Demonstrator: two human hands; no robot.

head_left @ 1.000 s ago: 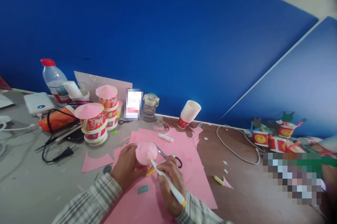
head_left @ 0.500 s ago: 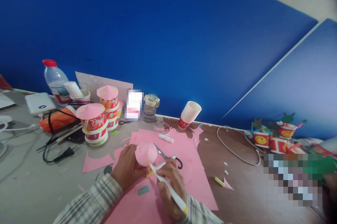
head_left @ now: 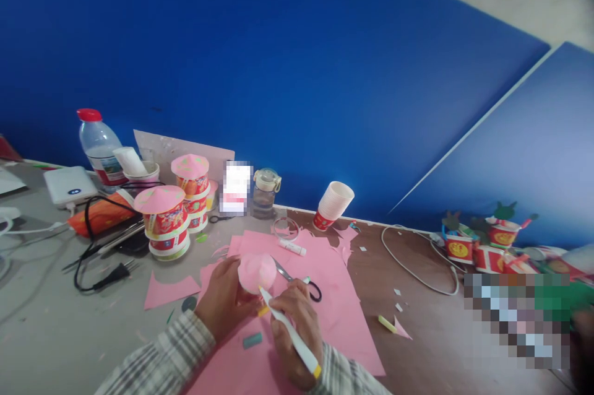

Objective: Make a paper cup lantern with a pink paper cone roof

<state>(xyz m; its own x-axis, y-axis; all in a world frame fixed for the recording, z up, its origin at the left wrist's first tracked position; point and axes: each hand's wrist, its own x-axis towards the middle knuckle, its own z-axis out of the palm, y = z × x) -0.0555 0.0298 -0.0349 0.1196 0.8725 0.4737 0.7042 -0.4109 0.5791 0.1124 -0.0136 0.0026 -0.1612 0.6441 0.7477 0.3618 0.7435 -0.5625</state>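
My left forearm (head_left: 160, 351), sleeved, enters from the lower left and angles up and inward. Left fingers (head_left: 227, 270): curved in a hold, left thumb (head_left: 249, 309) reaching rightward. My right forearm (head_left: 348, 373), also sleeved, enters from the lower right. Right fingers (head_left: 297, 305): bent in a writing grip, close beside the left.

The body beneath the pink cone (head_left: 257, 273) is largely concealed by the left hand (head_left: 226, 293). Both plaid sleeves (head_left: 172, 345) and the pink paper (head_left: 346, 333) are cut off by the bottom edge. White panel (head_left: 236, 187): pixelated, content illegible.
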